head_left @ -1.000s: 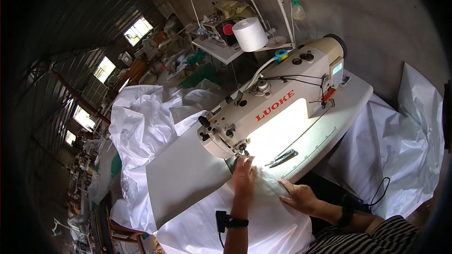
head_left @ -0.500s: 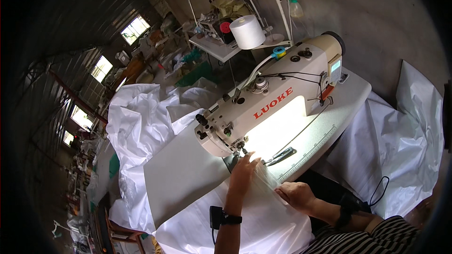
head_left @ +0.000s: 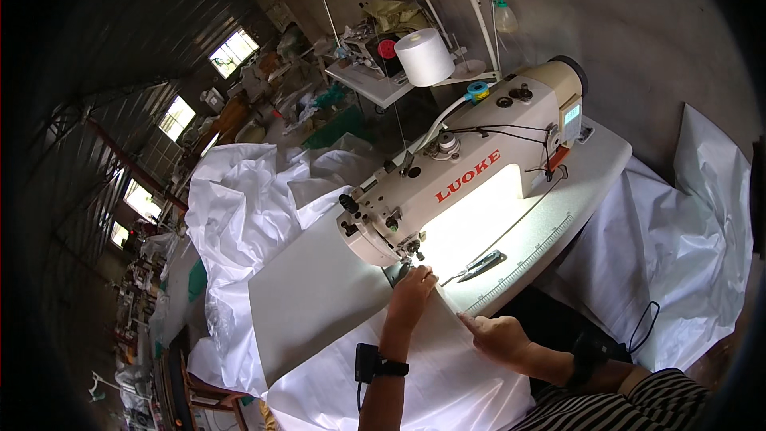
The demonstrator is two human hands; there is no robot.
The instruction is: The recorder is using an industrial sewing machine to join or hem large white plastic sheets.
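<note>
A glossy white sheet of fabric (head_left: 415, 375) slopes from the sewing machine's (head_left: 471, 168) needle area down over my lap. Just in front of the presser foot, my left hand (head_left: 412, 297) has its fingers bent together on the top corner of this sheet. Farther down the right-hand edge, my right hand (head_left: 501, 340) pinches the sheet between thumb and fingers, and the edge runs straight between both hands. A pair of thread snips (head_left: 483, 264) lies on the lit machine bed, right of my left hand. The needle tip is too small to make out.
More white sheeting (head_left: 239, 231) is heaped beyond the table's left side, and another pile (head_left: 662, 247) hangs at the right. A thread cone (head_left: 424, 57) stands behind the machine head. A grey panel (head_left: 319, 295) extends left of the needle. Cluttered worktables fill the background.
My left hand has drawn slightly back from the needle, its fingers curling in more. My right hand has shifted a little along the edge, which now looks straighter and flatter.
</note>
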